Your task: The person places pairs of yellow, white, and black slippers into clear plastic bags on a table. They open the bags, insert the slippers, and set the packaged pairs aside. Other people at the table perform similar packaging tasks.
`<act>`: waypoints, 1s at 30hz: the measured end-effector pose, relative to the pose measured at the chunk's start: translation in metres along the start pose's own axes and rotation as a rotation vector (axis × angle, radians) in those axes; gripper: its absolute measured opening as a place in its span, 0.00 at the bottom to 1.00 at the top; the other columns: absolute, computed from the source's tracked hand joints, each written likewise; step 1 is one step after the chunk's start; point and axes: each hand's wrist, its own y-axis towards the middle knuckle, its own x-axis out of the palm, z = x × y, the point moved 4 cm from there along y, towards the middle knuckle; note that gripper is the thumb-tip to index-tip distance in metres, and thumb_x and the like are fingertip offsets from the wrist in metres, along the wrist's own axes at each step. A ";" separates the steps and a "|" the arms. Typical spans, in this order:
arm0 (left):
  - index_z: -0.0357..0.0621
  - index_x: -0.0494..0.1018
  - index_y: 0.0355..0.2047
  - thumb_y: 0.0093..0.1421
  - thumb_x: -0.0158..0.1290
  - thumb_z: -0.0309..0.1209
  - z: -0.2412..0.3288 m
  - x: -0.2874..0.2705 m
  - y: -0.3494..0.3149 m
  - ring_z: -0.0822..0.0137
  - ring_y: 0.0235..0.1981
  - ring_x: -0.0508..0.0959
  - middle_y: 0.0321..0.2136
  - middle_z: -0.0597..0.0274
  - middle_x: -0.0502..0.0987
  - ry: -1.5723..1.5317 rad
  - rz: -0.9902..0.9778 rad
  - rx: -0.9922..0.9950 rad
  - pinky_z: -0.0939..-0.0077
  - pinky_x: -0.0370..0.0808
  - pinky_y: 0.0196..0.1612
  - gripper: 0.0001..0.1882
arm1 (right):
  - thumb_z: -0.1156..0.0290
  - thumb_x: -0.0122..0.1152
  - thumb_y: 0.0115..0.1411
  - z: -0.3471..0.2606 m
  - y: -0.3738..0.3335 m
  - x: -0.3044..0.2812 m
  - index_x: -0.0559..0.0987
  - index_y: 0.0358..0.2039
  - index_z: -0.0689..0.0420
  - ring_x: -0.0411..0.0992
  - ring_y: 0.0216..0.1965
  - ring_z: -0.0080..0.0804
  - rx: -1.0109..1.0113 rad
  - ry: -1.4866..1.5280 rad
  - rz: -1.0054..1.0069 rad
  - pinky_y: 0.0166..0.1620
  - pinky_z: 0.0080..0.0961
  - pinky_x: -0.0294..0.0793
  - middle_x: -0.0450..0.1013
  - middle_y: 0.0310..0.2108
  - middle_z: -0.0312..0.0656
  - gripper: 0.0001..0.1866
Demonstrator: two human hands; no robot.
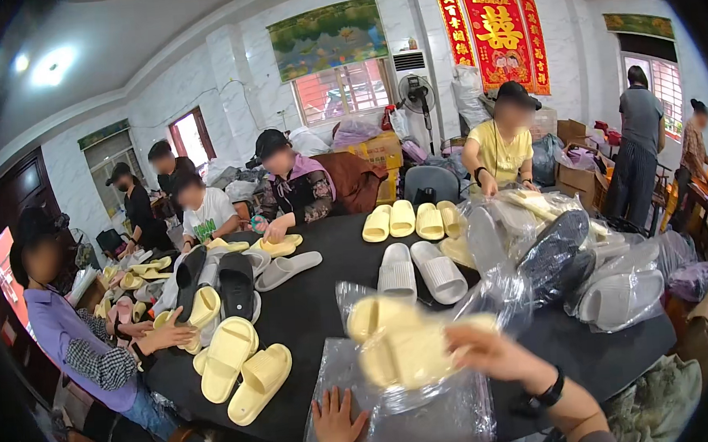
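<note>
My left hand (338, 426) lies flat with its fingers spread on a stack of clear plastic bags (455, 419) at the table's near edge. Above the bags, a pair of pale yellow slippers (403, 356), blurred by motion, shows in clear plastic. My right hand (498, 355), a black band on its wrist, grips them at their right end; some fingers are hidden. To the left lie two loose yellow slippers (259, 384). Beyond the bagged pair sits a pair of ribbed grey slippers (440, 272), with several yellow slippers (402, 218) behind them.
Bagged grey slippers (622, 295) and a bagged black slipper (554, 253) pile up on the right of the black table (310, 305). Mixed slippers (236, 285) heap at the left. A person in purple (77, 335) reaches in there; one in yellow (502, 151) works across the table.
</note>
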 end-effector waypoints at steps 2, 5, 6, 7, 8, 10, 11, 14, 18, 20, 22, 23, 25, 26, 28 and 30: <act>0.47 0.66 0.64 0.60 0.45 0.64 -0.012 0.018 -0.002 0.50 0.70 0.55 0.68 0.51 0.59 0.147 -0.097 0.015 0.41 0.45 0.69 0.42 | 0.72 0.61 0.65 0.018 -0.017 0.038 0.69 0.62 0.58 0.73 0.52 0.33 0.038 -0.073 -0.154 0.50 0.28 0.77 0.70 0.54 0.47 0.25; 0.46 0.58 0.69 0.59 0.46 0.63 -0.012 0.019 -0.001 0.56 0.73 0.46 0.71 0.57 0.52 0.083 -0.195 -0.045 0.45 0.38 0.71 0.45 | 0.69 0.65 0.61 0.038 -0.041 0.057 0.69 0.62 0.60 0.70 0.56 0.44 0.119 -0.279 -0.051 0.55 0.38 0.73 0.66 0.58 0.53 0.29; 0.46 0.57 0.69 0.59 0.46 0.63 -0.012 0.019 0.002 0.55 0.73 0.47 0.71 0.57 0.53 0.106 -0.181 -0.030 0.45 0.38 0.71 0.46 | 0.67 0.66 0.60 0.048 -0.053 0.054 0.68 0.62 0.61 0.71 0.55 0.47 -0.036 -0.501 0.049 0.54 0.41 0.73 0.66 0.58 0.53 0.31; 0.46 0.56 0.69 0.59 0.46 0.63 -0.009 0.017 0.001 0.55 0.73 0.48 0.71 0.57 0.54 0.128 -0.176 -0.019 0.45 0.38 0.71 0.46 | 0.65 0.67 0.59 0.050 -0.062 0.052 0.67 0.62 0.62 0.72 0.54 0.50 -0.186 -0.714 0.147 0.54 0.43 0.73 0.66 0.58 0.54 0.33; 0.47 0.58 0.69 0.58 0.47 0.62 -0.007 0.011 0.001 0.54 0.72 0.50 0.70 0.57 0.55 0.097 -0.158 -0.026 0.44 0.39 0.71 0.45 | 0.65 0.67 0.58 0.055 -0.070 0.046 0.68 0.61 0.62 0.71 0.54 0.51 -0.154 -0.840 0.259 0.54 0.44 0.71 0.67 0.57 0.55 0.33; 0.47 0.58 0.69 0.59 0.47 0.62 -0.012 0.007 -0.001 0.54 0.72 0.51 0.69 0.56 0.57 0.080 -0.148 -0.034 0.43 0.41 0.71 0.45 | 0.65 0.68 0.57 0.055 -0.087 0.034 0.68 0.60 0.63 0.69 0.55 0.55 -0.084 -1.088 0.481 0.56 0.45 0.69 0.67 0.56 0.58 0.33; 0.48 0.59 0.68 0.59 0.46 0.62 -0.014 0.006 -0.001 0.54 0.72 0.51 0.69 0.56 0.57 0.065 -0.141 -0.036 0.43 0.41 0.71 0.44 | 0.66 0.68 0.57 0.071 -0.093 0.026 0.65 0.62 0.63 0.70 0.53 0.55 -0.069 -1.082 0.530 0.54 0.43 0.70 0.70 0.53 0.61 0.36; 0.46 0.66 0.62 0.59 0.57 0.44 -0.033 -0.003 0.002 0.49 0.60 0.68 0.55 0.51 0.73 -0.461 -0.035 -0.040 0.47 0.56 0.66 0.32 | 0.66 0.64 0.61 0.109 -0.115 0.003 0.61 0.66 0.63 0.74 0.50 0.47 0.155 -0.499 0.450 0.50 0.37 0.73 0.72 0.52 0.57 0.36; 0.36 0.71 0.52 0.66 0.54 0.32 -0.060 -0.004 -0.006 0.66 0.37 0.78 0.34 0.56 0.81 -1.036 0.164 -0.406 0.73 0.73 0.49 0.18 | 0.67 0.60 0.66 0.131 -0.127 0.003 0.59 0.68 0.62 0.75 0.44 0.34 0.211 -0.208 0.465 0.45 0.29 0.75 0.74 0.48 0.50 0.34; 0.35 0.71 0.52 0.68 0.52 0.33 -0.064 -0.007 -0.009 0.72 0.31 0.76 0.30 0.58 0.80 -1.201 0.206 -0.517 0.77 0.74 0.40 0.17 | 0.68 0.59 0.66 0.138 -0.130 0.003 0.59 0.68 0.62 0.74 0.42 0.28 0.244 -0.203 0.493 0.43 0.24 0.74 0.74 0.45 0.46 0.33; 0.36 0.70 0.52 0.68 0.52 0.33 -0.049 -0.018 -0.014 0.74 0.27 0.74 0.27 0.61 0.79 -1.130 0.078 -0.548 0.77 0.72 0.34 0.17 | 0.68 0.61 0.65 0.136 -0.129 0.003 0.60 0.67 0.62 0.72 0.36 0.23 0.297 -0.181 0.554 0.40 0.21 0.74 0.74 0.36 0.42 0.34; 0.37 0.70 0.53 0.68 0.53 0.32 -0.039 -0.026 -0.013 0.75 0.26 0.73 0.27 0.62 0.78 -1.013 0.026 -0.533 0.78 0.71 0.32 0.17 | 0.69 0.63 0.64 0.132 -0.127 0.005 0.60 0.67 0.62 0.72 0.35 0.23 0.307 -0.160 0.540 0.39 0.21 0.74 0.74 0.34 0.40 0.34; 0.37 0.69 0.54 0.67 0.54 0.30 -0.034 -0.037 -0.012 0.76 0.24 0.72 0.25 0.64 0.77 -0.902 -0.002 -0.475 0.79 0.69 0.29 0.17 | 0.69 0.65 0.62 0.122 -0.125 0.014 0.62 0.67 0.61 0.71 0.31 0.22 0.304 -0.101 0.516 0.37 0.21 0.73 0.73 0.30 0.37 0.35; 0.37 0.68 0.55 0.66 0.54 0.29 -0.033 -0.039 -0.013 0.77 0.23 0.71 0.24 0.65 0.76 -0.916 0.010 -0.441 0.80 0.68 0.29 0.18 | 0.73 0.68 0.59 0.118 -0.122 0.016 0.63 0.65 0.61 0.69 0.27 0.20 0.277 -0.146 0.508 0.34 0.19 0.71 0.71 0.26 0.34 0.36; 0.37 0.65 0.57 0.65 0.54 0.26 -0.033 -0.036 -0.014 0.77 0.21 0.69 0.22 0.67 0.74 -1.027 0.030 -0.440 0.81 0.67 0.27 0.20 | 0.75 0.69 0.58 0.118 -0.122 0.014 0.64 0.64 0.61 0.69 0.27 0.18 0.241 -0.117 0.528 0.32 0.17 0.70 0.70 0.26 0.33 0.35; 0.38 0.63 0.59 0.66 0.52 0.23 -0.031 -0.042 -0.011 0.78 0.20 0.69 0.21 0.68 0.71 -1.196 0.064 -0.518 0.83 0.66 0.25 0.21 | 0.79 0.69 0.56 0.109 -0.119 0.010 0.67 0.61 0.60 0.67 0.27 0.15 0.190 -0.095 0.599 0.31 0.15 0.67 0.69 0.26 0.31 0.33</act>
